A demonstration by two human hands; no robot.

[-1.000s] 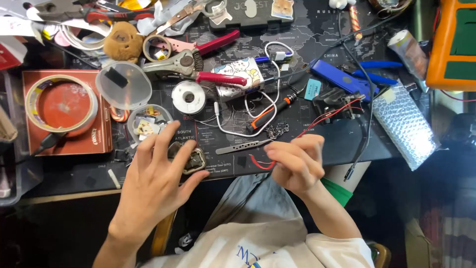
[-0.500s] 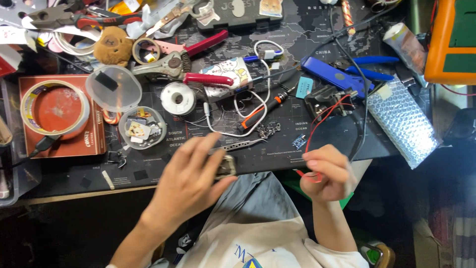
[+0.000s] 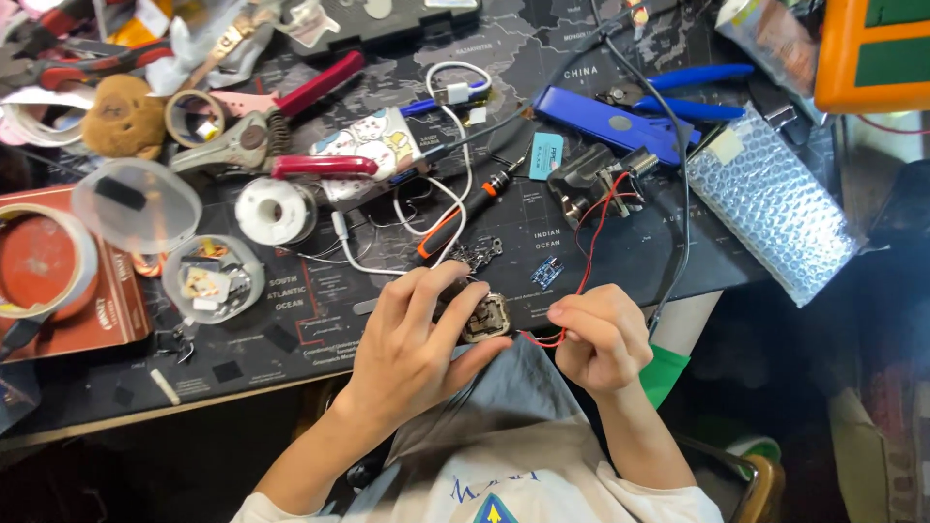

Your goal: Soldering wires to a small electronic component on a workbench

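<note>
My left hand (image 3: 412, 344) rests at the desk's front edge, thumb and fingers closed around a small square metal part (image 3: 484, 316). My right hand (image 3: 601, 334) is just to its right, fingers curled and pinching thin red wires (image 3: 593, 228) that run up to a black electronic module (image 3: 591, 179). A tiny blue circuit board (image 3: 547, 272) and a small metal bracket (image 3: 478, 254) lie just above my hands. An orange-and-black screwdriver (image 3: 463, 214) sits slightly farther back.
The black map-printed mat (image 3: 320, 291) is crowded: a solder spool (image 3: 263, 209), clear round containers (image 3: 211, 278), tape roll on a red box (image 3: 44, 261), red-handled pliers (image 3: 281, 160), blue cutters (image 3: 630, 111), bubble wrap (image 3: 770, 208), white cable (image 3: 450, 131), orange case (image 3: 872, 53).
The view has shifted. My left hand moved right and toward the edge with the metal part; my right hand, which had drifted right, came back close beside it, still on the red wires.
</note>
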